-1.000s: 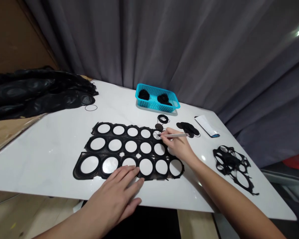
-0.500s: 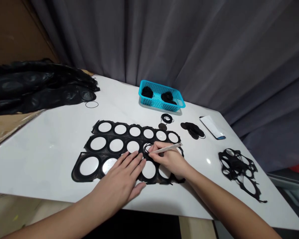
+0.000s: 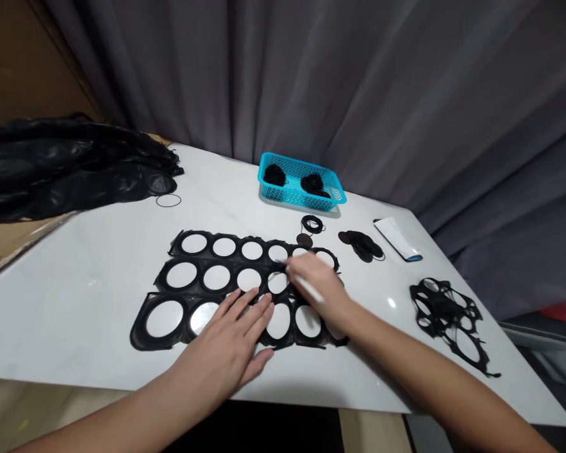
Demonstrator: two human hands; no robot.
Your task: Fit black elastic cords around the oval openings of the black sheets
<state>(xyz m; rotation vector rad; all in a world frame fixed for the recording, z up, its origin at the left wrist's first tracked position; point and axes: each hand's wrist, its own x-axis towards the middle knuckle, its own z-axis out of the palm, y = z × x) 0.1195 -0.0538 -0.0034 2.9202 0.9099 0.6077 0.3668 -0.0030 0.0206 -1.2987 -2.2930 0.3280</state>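
Note:
A black rubber-like sheet [image 3: 226, 261] with rows of round holes lies flat on the white table. My left hand [image 3: 238, 327] rests palm down on its front part, fingers spread. My right hand [image 3: 318, 283] is closed around a slim, pale tool [image 3: 308, 288] whose kind I cannot make out through the blur. The tool's tip is over the sheet, between the back and middle rows. Dark strands at my right fingertips are smeared, so whether they are held is unclear. Behind the sheet lie a bundle of thin black rings [image 3: 312, 224] and a dark disc [image 3: 304, 240].
A blue basket [image 3: 302, 201] holding black ring bundles stands at the back. Dark discs [image 3: 362, 245], a white packet [image 3: 398, 238] and a tangled black offcut [image 3: 446, 308] lie to the right. Black sheets [image 3: 75, 163] are piled at the left, beside a single thin ring [image 3: 168, 201].
My right hand has moved slightly up and away over the sheet, and the tool has turned in it. The black rings at its fingertips have shifted. My left hand stays in place.

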